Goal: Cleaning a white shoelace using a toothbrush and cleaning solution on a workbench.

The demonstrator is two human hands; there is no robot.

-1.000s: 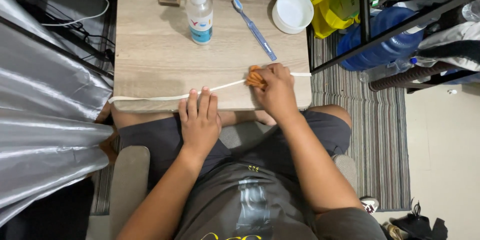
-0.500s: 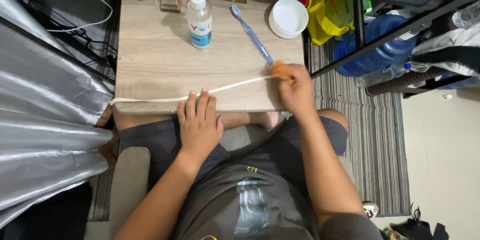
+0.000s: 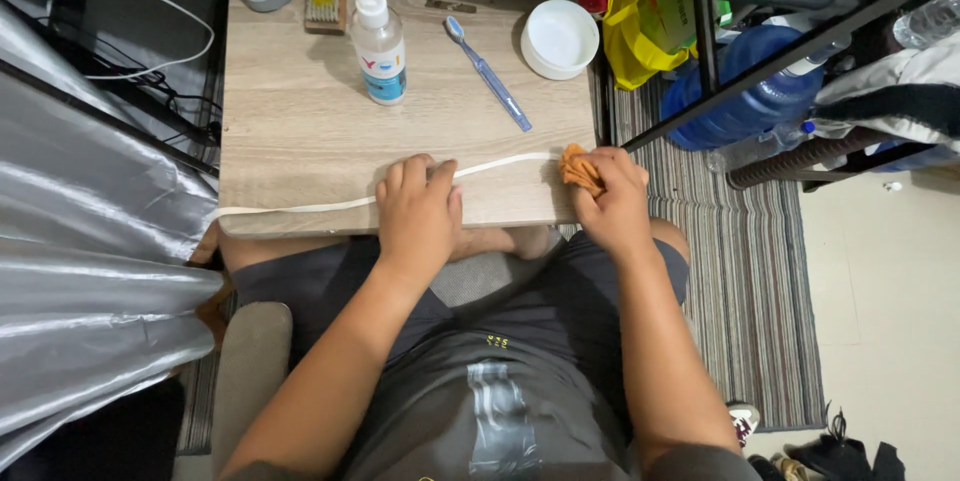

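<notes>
While the left hand (image 3: 420,211) lies flat, pinning the white strip (image 3: 310,207) near the counter's (image 3: 300,131) front edge, the right hand (image 3: 612,203) closes its grip on an orange cloth (image 3: 577,167) at the right edge; bare wood lies beyond.

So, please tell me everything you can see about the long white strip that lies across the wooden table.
The white strip is thin, flat and long, perhaps a lace or a cord; its material is unclear. It lies nearly straight along the near edge of the wooden table, from the left edge, rising slightly toward the right. The left hand presses flat on its middle. At its right end the right hand holds a small orange cloth against it. Nothing else touches it.
</notes>
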